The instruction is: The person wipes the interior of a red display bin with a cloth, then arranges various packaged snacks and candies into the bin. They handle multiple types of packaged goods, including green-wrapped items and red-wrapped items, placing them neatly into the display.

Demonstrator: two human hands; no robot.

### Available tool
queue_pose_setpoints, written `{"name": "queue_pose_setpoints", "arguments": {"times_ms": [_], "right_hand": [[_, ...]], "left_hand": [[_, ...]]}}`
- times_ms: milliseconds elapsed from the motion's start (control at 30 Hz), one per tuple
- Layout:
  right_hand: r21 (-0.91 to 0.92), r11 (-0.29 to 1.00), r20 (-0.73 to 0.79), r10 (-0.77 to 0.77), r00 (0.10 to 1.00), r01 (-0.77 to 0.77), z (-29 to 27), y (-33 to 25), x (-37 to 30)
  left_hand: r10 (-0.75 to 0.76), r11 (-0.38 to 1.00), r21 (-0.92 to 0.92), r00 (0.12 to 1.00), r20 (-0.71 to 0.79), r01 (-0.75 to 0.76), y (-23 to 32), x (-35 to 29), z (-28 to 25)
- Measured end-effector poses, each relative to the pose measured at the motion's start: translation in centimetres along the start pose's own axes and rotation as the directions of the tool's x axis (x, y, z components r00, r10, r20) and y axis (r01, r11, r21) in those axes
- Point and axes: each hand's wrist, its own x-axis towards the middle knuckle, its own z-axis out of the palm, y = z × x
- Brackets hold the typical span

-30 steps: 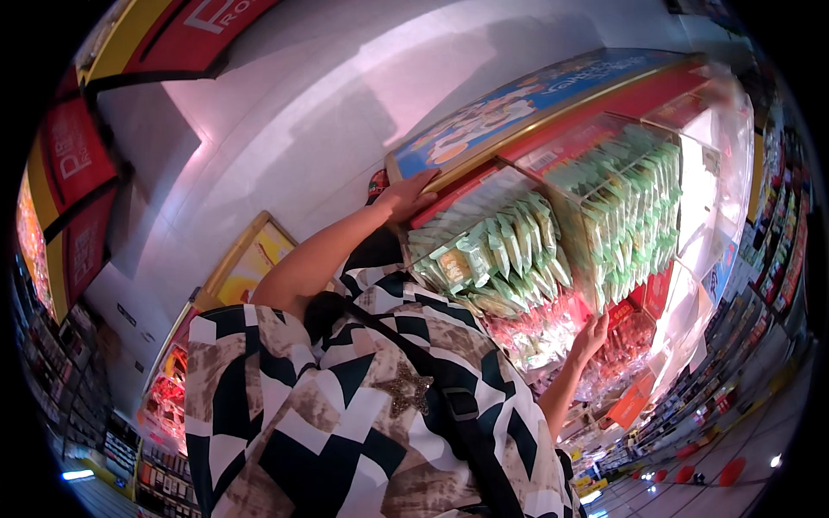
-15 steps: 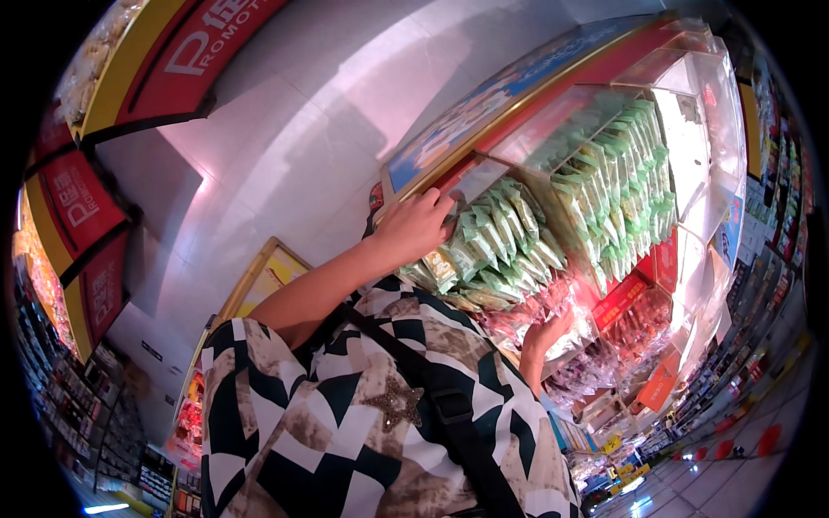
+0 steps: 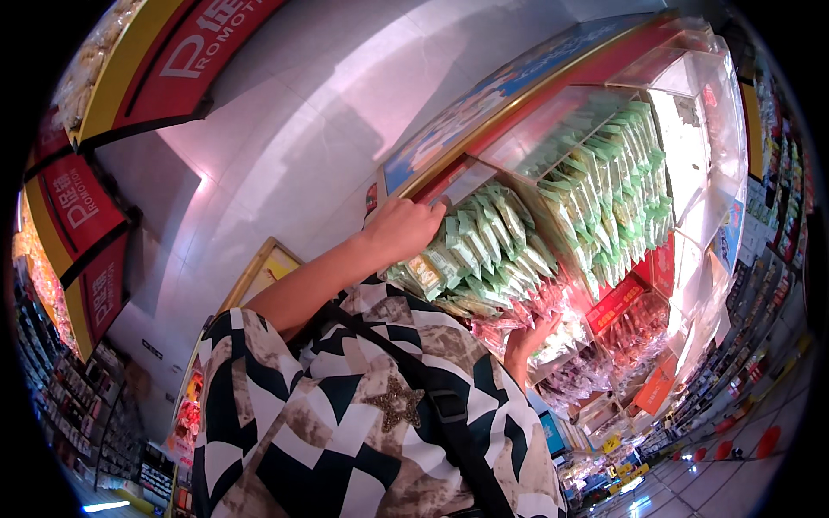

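Several green-and-clear snack packets (image 3: 484, 242) stand in slanting rows in a clear-walled bin in front of me. My left hand (image 3: 404, 229) is at the left end of these rows, by the bin's edge. Its fingers are curled, and what they grip, if anything, is hidden. Lower right, my right hand (image 3: 537, 335) reaches in beside red-and-pink wrapped packets (image 3: 546, 298). Its fingers are partly lost among the wrappers, so their grip does not show.
A clear divider separates a second, fuller block of green packets (image 3: 617, 194). Red-wrapped sweets (image 3: 635, 324) and purple-wrapped ones (image 3: 574, 375) fill bins at the lower right. Red-and-yellow display stands (image 3: 177, 69) line the left, across a pale tiled floor (image 3: 285, 138).
My left hand has shifted slightly left and down, its fingers more tucked in. My right hand has moved a little left. The view has shifted slightly with my body.
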Motion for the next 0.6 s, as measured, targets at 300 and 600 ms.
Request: {"name": "queue_pose_setpoints", "arguments": {"times_ms": [300,600], "right_hand": [[0.533,0.828,-0.042,0.234,0.971,-0.176,2.3,0.8,-0.2],[0.184,0.975,-0.021,-0.123,0.992,0.125,1.6,4.2,-0.2]], "left_hand": [[-0.036,0.997,-0.065,0.999,-0.028,0.034,-0.2,0.2,0.8],[-0.264,0.682,-0.622,0.922,0.283,0.385,-6.2,-1.2,-2.9]]}}
